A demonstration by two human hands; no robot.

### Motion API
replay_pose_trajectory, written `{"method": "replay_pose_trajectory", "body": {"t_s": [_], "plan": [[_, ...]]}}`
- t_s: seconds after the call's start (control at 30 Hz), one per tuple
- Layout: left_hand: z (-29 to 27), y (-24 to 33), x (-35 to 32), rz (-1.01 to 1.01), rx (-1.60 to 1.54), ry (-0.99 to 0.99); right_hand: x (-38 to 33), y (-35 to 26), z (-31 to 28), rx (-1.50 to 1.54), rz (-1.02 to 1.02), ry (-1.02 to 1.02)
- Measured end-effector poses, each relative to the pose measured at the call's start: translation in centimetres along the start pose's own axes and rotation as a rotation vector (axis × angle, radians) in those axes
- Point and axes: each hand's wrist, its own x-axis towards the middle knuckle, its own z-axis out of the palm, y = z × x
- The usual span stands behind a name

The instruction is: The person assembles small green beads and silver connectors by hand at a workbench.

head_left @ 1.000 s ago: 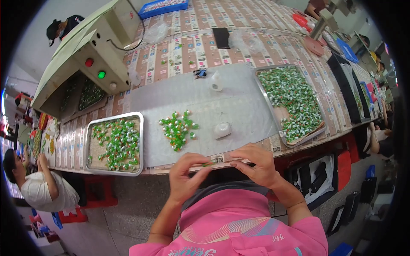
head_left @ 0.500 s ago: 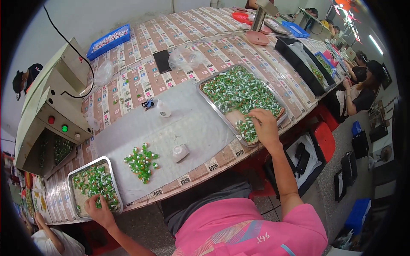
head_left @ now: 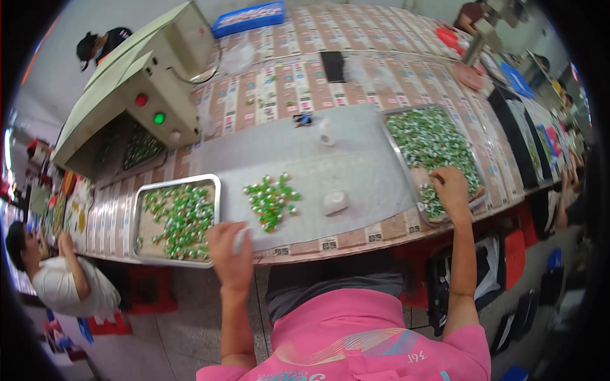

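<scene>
My left hand [head_left: 231, 257] hovers at the right front corner of a metal-rimmed tray [head_left: 219, 198] that holds green-and-white pieces [head_left: 184, 219]. Motion smears its fingers, so whether they hold anything is unclear. On the right, my right hand [head_left: 452, 190] reaches over a larger tray [head_left: 399, 152] packed with similar small pieces [head_left: 432, 136]. Its fingertips are pinched together above the near part of that tray; whatever is between them is too small to make out. Between the trays, a loose heap of green pieces [head_left: 270, 202] lies on a pale sheet [head_left: 349, 165].
A small white container [head_left: 335, 202] and a white bottle [head_left: 326, 133] stand on the sheet. The beige machine [head_left: 136, 95] with red and green buttons is at left. Behind lie a dark flat object [head_left: 332, 66] and a blue crate [head_left: 248, 19]. A person [head_left: 60, 270] sits at far left.
The view has turned leftward, so the table appears farther right. My left hand has lifted out of the left tray to its right corner. My right hand remains at the larger tray.
</scene>
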Motion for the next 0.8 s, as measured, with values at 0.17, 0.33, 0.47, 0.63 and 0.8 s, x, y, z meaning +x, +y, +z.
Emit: {"method": "replay_pose_trajectory", "body": {"t_s": [0.17, 0.33, 0.47, 0.63, 0.8], "plan": [[1.3, 0.6, -0.8, 0.039, -0.087, -0.082, -0.3, -5.0, 0.4, 0.359, 0.196, 0.051], [3.5, 1.3, 1.1, 0.167, -0.014, -0.112, -2.1, -8.3, 1.0, 0.904, 0.201, -0.081], [4.6, 0.9, 2.0, 0.185, 0.06, -0.204, -3.0, -12.7, 0.6, 1.148, 0.15, -0.25], [4.4, 1.4, 2.3, 0.248, 0.123, -0.21, -2.7, -16.6, 1.2, 1.216, 0.204, -0.301], [2.5, 3.0, 1.0, 0.132, -0.235, -0.148, -0.7, -20.1, 1.2, 0.907, -0.188, -0.124]]}}
